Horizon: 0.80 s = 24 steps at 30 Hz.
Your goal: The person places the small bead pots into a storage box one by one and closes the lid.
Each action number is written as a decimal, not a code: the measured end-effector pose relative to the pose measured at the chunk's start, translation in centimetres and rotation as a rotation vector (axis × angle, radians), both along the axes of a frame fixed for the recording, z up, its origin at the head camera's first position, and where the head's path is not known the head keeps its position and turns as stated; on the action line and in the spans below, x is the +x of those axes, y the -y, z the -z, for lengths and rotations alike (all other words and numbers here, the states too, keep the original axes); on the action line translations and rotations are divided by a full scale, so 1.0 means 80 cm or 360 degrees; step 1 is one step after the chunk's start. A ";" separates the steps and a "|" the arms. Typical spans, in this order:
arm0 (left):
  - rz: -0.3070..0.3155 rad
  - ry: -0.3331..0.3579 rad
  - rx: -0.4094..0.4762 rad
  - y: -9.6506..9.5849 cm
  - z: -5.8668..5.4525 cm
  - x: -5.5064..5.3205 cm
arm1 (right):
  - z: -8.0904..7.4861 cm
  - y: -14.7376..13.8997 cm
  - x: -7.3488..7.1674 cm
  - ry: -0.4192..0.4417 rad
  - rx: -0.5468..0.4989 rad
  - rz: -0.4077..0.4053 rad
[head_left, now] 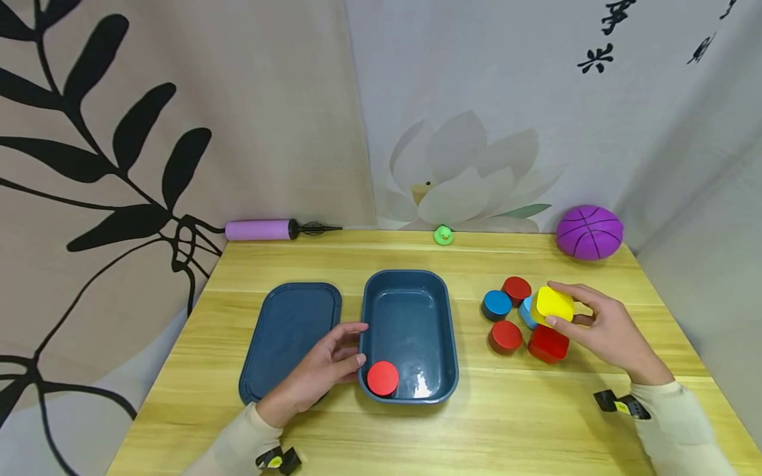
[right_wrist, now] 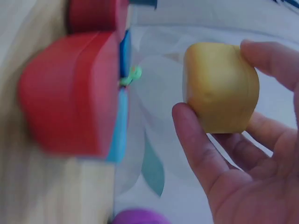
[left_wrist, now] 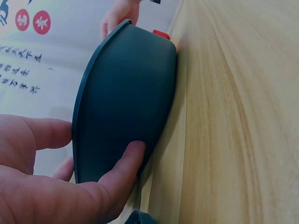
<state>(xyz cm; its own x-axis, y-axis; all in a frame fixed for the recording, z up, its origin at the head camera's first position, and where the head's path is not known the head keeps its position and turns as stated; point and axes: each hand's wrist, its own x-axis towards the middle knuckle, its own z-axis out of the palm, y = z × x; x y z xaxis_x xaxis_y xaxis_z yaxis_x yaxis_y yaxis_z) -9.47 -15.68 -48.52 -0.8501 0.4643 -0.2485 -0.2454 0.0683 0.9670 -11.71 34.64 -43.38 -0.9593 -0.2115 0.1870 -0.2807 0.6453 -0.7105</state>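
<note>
Head view: a strip of table [head_left: 472, 380] is seen between the box [head_left: 411, 330] and the loose blocks [head_left: 505, 338]. The lid [head_left: 288, 330] is partly hidden by the left hand [head_left: 324, 361], the light blue block [head_left: 526, 313] by the yellow block [head_left: 550, 304]. The yellow block is pinched above the loose blocks by the right hand [head_left: 613, 330], thumb opposing fingertips. The box's left rim is touched by the left hand, thumb and fingers spread.

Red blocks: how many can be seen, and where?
4: a red disc in the dark blue container, and, on the table to its right, a farther red disc, a nearer red disc and a squarish red block. The right hand may hide more.
</note>
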 end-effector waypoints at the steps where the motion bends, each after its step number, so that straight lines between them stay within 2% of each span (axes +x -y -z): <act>1: 0.0000 0.0003 0.0000 0.000 0.000 0.000 | -0.003 0.006 -0.001 -0.0005 -0.0004 -0.0026; 9: 0.0005 0.0004 0.0011 0.000 -0.001 0.000 | -0.014 0.059 -0.015 -0.0034 -0.0061 -0.0155; 14: 0.0007 -0.0001 -0.0009 -0.002 -0.002 0.000 | -0.007 0.093 -0.023 -0.0071 -0.0074 -0.0266; 18: 0.0006 -0.0001 -0.0012 -0.002 -0.001 -0.001 | -0.001 0.120 -0.028 -0.0105 -0.0123 -0.0417; 21: 0.0001 -0.0002 -0.0009 -0.001 -0.001 -0.001 | 0.002 0.141 -0.028 -0.0150 -0.0101 -0.0495; 24: -0.0004 0.0000 -0.0009 -0.001 0.000 -0.001 | 0.005 0.160 -0.027 -0.0222 -0.0011 -0.0552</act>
<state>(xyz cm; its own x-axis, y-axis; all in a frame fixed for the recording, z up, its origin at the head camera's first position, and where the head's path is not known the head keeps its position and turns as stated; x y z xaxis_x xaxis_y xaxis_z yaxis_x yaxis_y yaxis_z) -9.54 -15.62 -48.49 -0.8514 0.4606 -0.2511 -0.2455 0.0732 0.9666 -13.84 21.82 -43.78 -0.7960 -0.5179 0.3134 -0.5764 0.4901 -0.6539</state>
